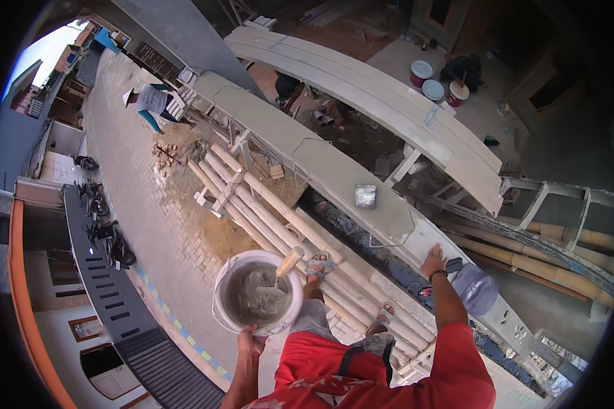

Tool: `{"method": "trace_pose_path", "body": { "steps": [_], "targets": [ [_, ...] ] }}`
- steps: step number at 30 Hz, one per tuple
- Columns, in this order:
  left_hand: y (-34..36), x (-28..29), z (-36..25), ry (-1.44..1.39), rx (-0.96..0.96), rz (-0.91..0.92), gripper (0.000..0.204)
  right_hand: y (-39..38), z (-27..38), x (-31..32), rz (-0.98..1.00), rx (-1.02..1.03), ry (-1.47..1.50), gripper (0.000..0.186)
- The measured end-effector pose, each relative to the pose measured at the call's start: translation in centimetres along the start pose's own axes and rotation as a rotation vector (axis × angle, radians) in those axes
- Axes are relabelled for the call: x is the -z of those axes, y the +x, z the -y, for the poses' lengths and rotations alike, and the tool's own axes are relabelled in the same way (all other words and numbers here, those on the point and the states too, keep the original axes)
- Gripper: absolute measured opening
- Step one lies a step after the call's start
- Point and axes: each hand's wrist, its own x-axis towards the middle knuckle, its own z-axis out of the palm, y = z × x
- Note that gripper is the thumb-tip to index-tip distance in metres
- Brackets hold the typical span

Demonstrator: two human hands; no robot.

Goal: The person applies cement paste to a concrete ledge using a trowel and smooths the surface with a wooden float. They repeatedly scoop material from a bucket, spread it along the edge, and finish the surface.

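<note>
A white bucket [224,315] of grey wet mortar [249,310] is at my lower left, and my left hand [254,341] grips its near rim. In the bucket rests a trowel [290,262], wooden handle up, its blade partly sunk in the mortar. My right hand [434,262] lies with its fingers stretched out on the long concrete ledge [397,217], a dark bracelet at its wrist. A small black object [455,264] and a clear purplish plastic container [473,290] are beside it. Farther up the ledge sits a silvery block-shaped thing [365,195].
My sandalled feet stand on bamboo poles [266,228] laid as a scaffold above the paving. Beyond the ledge runs a curved pale beam [382,85]. A person in a hat [150,102] is far left; another crouches near paint buckets [421,71]. Motorcycles [112,242] stand at left.
</note>
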Motion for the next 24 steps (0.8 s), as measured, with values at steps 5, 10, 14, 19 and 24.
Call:
{"method": "trace_pose_path", "body": {
  "steps": [5, 10, 14, 19, 24],
  "targets": [
    [4.3, -2.1, -5.5, 0.208, 0.049, 0.033, 0.045, 0.2, 0.6, -0.4, 0.055, -0.117, -0.007, 0.082],
    [5.8, -4.8, -9.8, 0.363, 0.043, 0.085, 0.045, 0.8, 1.5, -0.8, 0.073, -0.173, 0.036, 0.083],
    [6.8, -5.3, -11.8, 0.385, 0.075, 0.100, 0.047, 1.0, 2.2, 0.3, 0.100, -0.178, 0.029, 0.083],
    [4.4, -8.4, -11.9, 0.552, 0.029, 0.176, 0.048, 1.5, 1.0, -1.8, 0.028, -0.162, 0.066, 0.079],
    [4.7, -8.8, -12.5, 0.468, 0.083, 0.149, 0.049, 1.4, 1.5, -1.2, 0.030, -0.154, 0.094, 0.076]
  ]
}}
